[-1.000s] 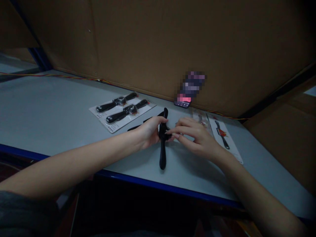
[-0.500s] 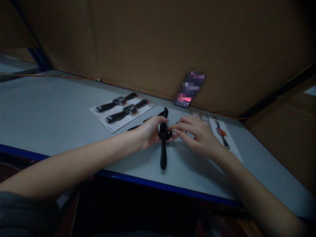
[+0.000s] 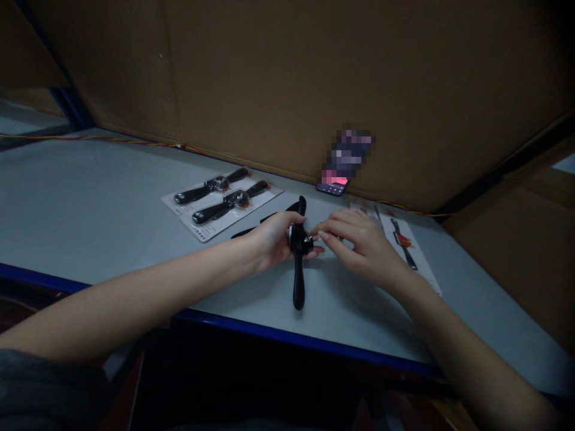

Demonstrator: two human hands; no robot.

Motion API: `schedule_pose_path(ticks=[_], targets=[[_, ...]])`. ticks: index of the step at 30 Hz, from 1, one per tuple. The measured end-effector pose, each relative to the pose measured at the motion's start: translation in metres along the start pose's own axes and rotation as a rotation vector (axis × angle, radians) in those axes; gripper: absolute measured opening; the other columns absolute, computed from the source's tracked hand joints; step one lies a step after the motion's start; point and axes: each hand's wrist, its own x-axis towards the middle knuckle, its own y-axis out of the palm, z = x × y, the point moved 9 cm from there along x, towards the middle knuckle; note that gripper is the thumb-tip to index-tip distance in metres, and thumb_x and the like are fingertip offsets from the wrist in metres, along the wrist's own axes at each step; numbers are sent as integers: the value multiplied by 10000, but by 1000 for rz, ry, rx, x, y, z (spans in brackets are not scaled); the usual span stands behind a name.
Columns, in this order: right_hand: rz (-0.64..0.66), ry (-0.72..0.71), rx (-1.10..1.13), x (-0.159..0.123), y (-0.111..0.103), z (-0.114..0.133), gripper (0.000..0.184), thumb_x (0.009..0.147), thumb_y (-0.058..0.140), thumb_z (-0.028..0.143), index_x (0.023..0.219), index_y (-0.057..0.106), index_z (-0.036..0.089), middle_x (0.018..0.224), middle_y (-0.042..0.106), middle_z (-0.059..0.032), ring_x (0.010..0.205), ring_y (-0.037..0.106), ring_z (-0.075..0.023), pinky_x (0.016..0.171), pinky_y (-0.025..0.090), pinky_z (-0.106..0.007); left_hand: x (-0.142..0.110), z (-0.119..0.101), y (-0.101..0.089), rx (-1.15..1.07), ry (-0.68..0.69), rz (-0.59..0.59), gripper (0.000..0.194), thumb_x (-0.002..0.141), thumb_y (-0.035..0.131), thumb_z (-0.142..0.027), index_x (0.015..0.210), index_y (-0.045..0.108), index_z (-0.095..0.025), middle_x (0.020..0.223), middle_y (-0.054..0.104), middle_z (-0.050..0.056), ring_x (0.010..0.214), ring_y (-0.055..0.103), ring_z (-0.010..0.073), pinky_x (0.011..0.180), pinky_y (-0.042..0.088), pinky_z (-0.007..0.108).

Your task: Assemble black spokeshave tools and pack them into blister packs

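A black wristwatch (image 3: 298, 281) lies lengthwise on the grey table (image 3: 90, 197), one strap end near the front edge and the other pointing at the back wall. My left hand (image 3: 272, 238) is closed round its case from the left. My right hand (image 3: 357, 242) comes in from the right, its fingertips pinched at the case; what they hold, if anything, is too small to make out. A second black strap (image 3: 251, 228) shows behind my left hand.
Two white cards (image 3: 222, 202) with black watches fixed on them lie at the back left. More cards (image 3: 411, 251) with a watch lie to the right of my right hand. A phone (image 3: 335, 179) leans on the brown cardboard wall. A twisted wire (image 3: 112, 139) runs along it.
My right hand's fingers have shifted slightly left and closer to the watch case. The watch's near strap end has swung a little. My left hand has stayed in place.
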Motion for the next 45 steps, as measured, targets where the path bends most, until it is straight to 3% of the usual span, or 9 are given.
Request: schedule_pose_path(ticks=[7,11,15,24,29,35,45], targets=[[7,28,-36,0,4,1,91,852,540,269,818,578,195,723,566,-21,727,509,-184,670,314,-314,-1,2,3,10,10,9,126,857,410,-170,875,512,-99,738,605,82,594,584,130,621,532,276],[4,24,-23,1,5,0,213,807,623,384,896,564,201,757,580,-27,750,527,-198,671,330,-310,-3,-1,5,9,42,10,136,845,420,-169,866,539,-106,737,622,76,591,574,125,590,507,250],[38,-8,93,1,7,-3,323,789,654,413,1025,566,212,821,582,-30,791,534,-196,698,372,-308,-3,-3,7,-19,32,35,206,843,405,-170,932,565,-76,759,650,96,681,628,152,672,502,251],[-122,10,164,0,3,-6,288,803,656,380,1029,645,203,774,542,-26,747,526,-178,659,408,-300,-5,-9,10,-59,93,63,226,837,392,-158,915,576,-52,749,661,108,723,640,162,677,498,239],[-132,-3,194,-1,0,-8,319,806,653,374,1084,638,218,804,553,-27,739,526,-170,640,415,-296,-5,-10,10,-77,85,62,229,839,392,-158,930,572,-49,781,652,118,721,623,161,686,510,265],[-164,-46,-2,0,-9,-5,133,840,613,331,883,611,205,793,577,-37,763,528,-189,674,365,-322,-5,-9,8,-86,85,25,129,842,433,-158,859,545,-96,719,606,54,595,551,116,685,518,294],[-85,-37,-388,3,2,13,184,906,480,322,770,492,199,757,564,-63,731,471,-222,656,285,-353,-8,-9,16,-133,108,69,116,851,413,-133,772,499,-139,688,555,36,579,529,105,624,494,237]])
